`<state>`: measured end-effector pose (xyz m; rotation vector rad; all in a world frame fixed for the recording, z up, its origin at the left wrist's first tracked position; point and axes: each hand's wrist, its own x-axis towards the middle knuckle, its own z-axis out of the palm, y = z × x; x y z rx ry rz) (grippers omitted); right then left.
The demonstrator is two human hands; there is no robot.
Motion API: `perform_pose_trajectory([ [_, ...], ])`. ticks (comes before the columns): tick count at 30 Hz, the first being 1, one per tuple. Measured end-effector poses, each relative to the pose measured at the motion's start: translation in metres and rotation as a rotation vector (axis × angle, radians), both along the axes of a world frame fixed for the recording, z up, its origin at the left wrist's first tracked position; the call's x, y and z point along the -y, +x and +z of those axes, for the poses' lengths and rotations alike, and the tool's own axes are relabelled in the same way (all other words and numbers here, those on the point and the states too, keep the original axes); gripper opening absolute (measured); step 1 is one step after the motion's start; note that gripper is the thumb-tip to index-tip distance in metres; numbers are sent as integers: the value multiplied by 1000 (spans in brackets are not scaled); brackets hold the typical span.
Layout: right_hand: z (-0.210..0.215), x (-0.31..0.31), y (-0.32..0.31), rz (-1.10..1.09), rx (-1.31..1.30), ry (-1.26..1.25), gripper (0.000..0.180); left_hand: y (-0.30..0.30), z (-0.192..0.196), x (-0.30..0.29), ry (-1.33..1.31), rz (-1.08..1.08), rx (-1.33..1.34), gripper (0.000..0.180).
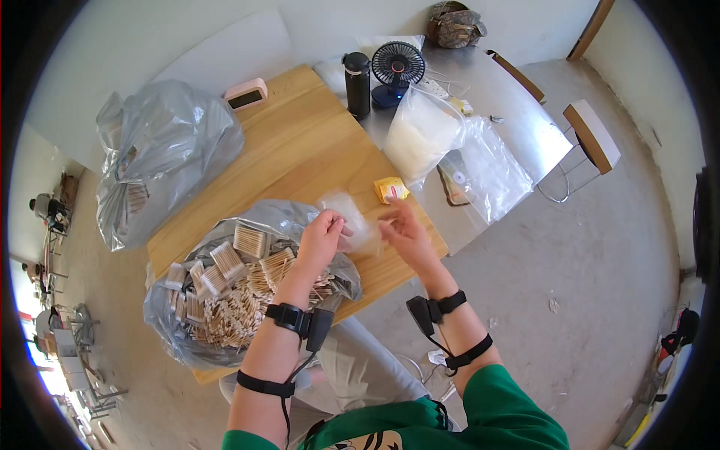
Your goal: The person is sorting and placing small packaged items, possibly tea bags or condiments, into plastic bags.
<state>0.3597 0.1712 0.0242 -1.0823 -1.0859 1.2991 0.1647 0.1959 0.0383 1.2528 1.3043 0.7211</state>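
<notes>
We see one clear bag (355, 214), thin and crinkled, its edges hazy with blur. It hangs limp and slantwise, its upper end toward 11 o'clock, its lower toward 5. It lies at 2 to 3 o'clock from the left hand (321, 236), which pinches its near side; the right hand (409, 234) is at its 3 o'clock, touching or not we cannot tell.

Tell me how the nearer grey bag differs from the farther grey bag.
The nearer grey bag is spread wide open, while the farther grey bag has its film drawn up over its contents. The nearer grey bag plainly shows loose swabs and swab bundles; the farther grey bag mostly hides what it holds. Both are crumpled, shiny plastic.
</notes>
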Motion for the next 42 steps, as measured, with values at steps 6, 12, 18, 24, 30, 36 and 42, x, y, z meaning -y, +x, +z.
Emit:
perform_pose_trajectory([
  [6,-18,-14,-42,-92,78,-205,19,-25,-3,13,583,444,-212,19],
  [12,-19,-11,-58,-168,1071,86,21,-69,5,64,699,516,-450,15],
  [18,-8,-26,-58,-16,1195,685,40,-104,0,81,735,479,-847,25],
  [24,-48,-32,-77,210,1383,655,46,-88,-5,82,635,119,-1020,41],
  [30,-44,-35,-80,156,1363,613,43,-101,-17,91,515,149,-805,49],
  [36,5,-12,-102,92,998,654,33,-94,-2,110,593,7,-970,60],
  [42,5,-21,-125,318,1137,523,18,-88,-2,120,542,-105,-977,98],
])
